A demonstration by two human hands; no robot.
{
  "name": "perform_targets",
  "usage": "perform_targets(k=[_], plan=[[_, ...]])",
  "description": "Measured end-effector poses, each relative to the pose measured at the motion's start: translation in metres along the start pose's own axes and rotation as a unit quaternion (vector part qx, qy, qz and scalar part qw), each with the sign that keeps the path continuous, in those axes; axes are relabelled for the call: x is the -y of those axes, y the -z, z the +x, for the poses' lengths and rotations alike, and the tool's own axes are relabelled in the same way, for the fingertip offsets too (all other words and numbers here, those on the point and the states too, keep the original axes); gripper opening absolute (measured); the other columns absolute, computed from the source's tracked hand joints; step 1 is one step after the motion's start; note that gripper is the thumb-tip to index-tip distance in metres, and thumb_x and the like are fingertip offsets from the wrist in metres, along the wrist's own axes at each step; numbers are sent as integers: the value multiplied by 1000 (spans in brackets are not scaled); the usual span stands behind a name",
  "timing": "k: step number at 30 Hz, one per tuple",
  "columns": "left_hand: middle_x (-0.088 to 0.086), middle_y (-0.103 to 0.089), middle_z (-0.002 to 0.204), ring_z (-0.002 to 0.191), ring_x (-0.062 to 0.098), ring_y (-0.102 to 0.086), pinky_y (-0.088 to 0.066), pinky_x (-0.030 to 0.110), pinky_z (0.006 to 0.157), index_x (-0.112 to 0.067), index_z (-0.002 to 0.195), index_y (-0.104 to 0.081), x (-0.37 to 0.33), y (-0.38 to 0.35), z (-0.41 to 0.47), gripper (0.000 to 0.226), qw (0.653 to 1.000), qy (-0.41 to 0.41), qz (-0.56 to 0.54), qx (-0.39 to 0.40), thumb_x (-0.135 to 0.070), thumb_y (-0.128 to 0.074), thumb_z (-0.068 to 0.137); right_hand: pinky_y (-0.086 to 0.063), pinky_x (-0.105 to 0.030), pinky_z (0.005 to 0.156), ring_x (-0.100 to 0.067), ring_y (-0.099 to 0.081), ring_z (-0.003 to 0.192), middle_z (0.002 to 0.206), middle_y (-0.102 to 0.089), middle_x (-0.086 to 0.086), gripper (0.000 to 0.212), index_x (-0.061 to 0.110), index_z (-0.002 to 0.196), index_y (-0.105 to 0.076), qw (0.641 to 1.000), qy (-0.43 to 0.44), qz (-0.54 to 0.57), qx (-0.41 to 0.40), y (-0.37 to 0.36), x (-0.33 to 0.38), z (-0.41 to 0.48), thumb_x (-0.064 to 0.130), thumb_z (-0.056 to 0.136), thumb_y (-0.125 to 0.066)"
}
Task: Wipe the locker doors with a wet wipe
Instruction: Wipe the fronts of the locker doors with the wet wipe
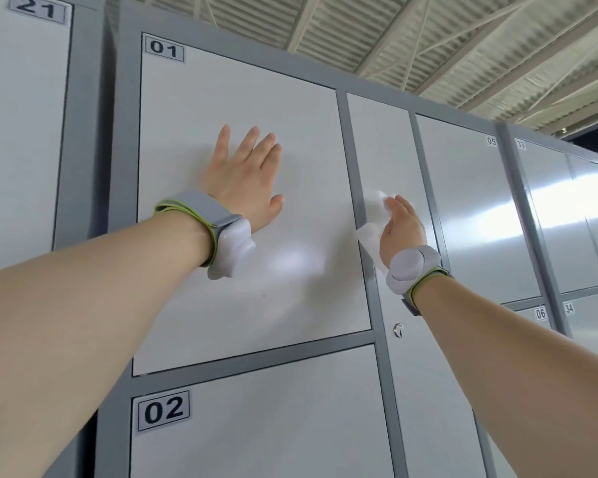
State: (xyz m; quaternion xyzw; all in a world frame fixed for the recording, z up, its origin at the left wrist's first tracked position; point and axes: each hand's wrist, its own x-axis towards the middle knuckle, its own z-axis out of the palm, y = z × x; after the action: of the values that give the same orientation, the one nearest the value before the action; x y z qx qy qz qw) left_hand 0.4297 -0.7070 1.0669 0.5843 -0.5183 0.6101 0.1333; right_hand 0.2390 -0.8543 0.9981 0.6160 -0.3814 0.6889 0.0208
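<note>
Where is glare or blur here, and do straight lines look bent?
Head view: soft glare on the pale grey locker door marked 01, below the left hand; brighter streak on the rightmost grey doors; the white wet wipe under the right hand is blurred; locker frames bow slightly.

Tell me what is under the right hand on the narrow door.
A white wet wipe, pressed against the narrow door by the right hand. Its edges show above and left of the hand; the rest is covered.
</note>
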Motion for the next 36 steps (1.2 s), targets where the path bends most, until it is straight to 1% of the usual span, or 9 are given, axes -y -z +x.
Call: perform_targets(k=[5, 8, 11, 14, 16, 18, 23, 28, 36], plan=[[3, 0, 160, 146, 21, 8, 7, 49, 116, -8, 151, -3, 4, -7, 8, 69, 1000, -8, -6, -5, -44, -29, 98, -21, -23, 108, -20, -25, 143, 157, -23, -1, 52, 9, 144, -37, 999, -22, -4, 30, -10, 0, 1, -4, 94, -33], [3, -1, 160, 146, 20, 7, 7, 48, 116, -8, 151, -4, 5, -10, 9, 68, 999, -6, -25, -19, -43, -30, 98, -28, -21, 94, -26, -32, 137, 151, -30, -5, 45, 3, 137, -41, 999, -24, -13, 34, -14, -1, -1, -4, 93, -34], [3, -4, 160, 146, 20, 4, 7, 48, 117, -8, 151, -7, 3, -14, 7, 67, 999, -12, -28, -32, -40, -33, 98, -34, -30, 85, -30, -38, 126, 141, -35, -11, 39, 1, 132, -41, 999, -13, -27, 37, -17, -6, 4, -2, 93, -34], [3, -6, 159, 146, 19, 4, 7, 47, 116, -8, 151, -8, 2, -17, 10, 66, 999, -6, -27, -37, -40, -33, 98, -31, -35, 98, -31, -32, 127, 135, -35, -18, 34, -2, 130, -39, 999, 9, -31, 31, -24, -12, 13, 3, 96, -36], [3, -6, 159, 146, 19, 4, 7, 46, 116, -9, 151, -9, -1, -17, 14, 66, 999, -2, -22, -44, -39, -33, 97, -21, -37, 110, -32, -23, 137, 147, -28, -22, 41, -2, 138, -36, 998, 17, -55, 31, -28, -15, 18, 12, 100, -37], [3, -7, 159, 146, 20, 3, 7, 46, 116, -9, 151, -9, -9, -16, 19, 66, 999, 0, -15, -51, -39, -33, 97, -15, -41, 115, -32, -18, 142, 154, -21, -21, 48, 1, 146, -29, 996, 29, -79, 18, -30, -18, 21, 21, 102, -34], [2, -2, 160, 146, 20, 6, 7, 48, 116, -10, 151, -6, -36, -14, 39, 65, 999, 18, 2, -39, -40, -30, 98, -6, -40, 118, -32, -8, 146, 157, -13, -20, 50, 7, 149, -23, 997, 62, -45, -6, -31, -25, 34, 26, 103, -30], [1, 2, 160, 146, 19, 9, 8, 49, 116, -11, 151, -4, -60, -14, 57, 63, 999, 43, 7, -26, -39, -27, 99, 9, -38, 117, -29, 10, 147, 159, 6, -20, 65, 12, 153, -3, 992, 94, -79, 27, -29, -35, 52, 45, 101, -26], [1, 0, 160, 146, 19, 7, 8, 48, 116, -10, 151, -7, -82, -9, 69, 62, 996, 71, 30, -36, -37, -28, 100, 9, -40, 118, -27, 12, 147, 159, 9, -16, 73, 14, 153, 1, 972, 193, -124, 41, -26, -34, 81, 58, 97, -16]])
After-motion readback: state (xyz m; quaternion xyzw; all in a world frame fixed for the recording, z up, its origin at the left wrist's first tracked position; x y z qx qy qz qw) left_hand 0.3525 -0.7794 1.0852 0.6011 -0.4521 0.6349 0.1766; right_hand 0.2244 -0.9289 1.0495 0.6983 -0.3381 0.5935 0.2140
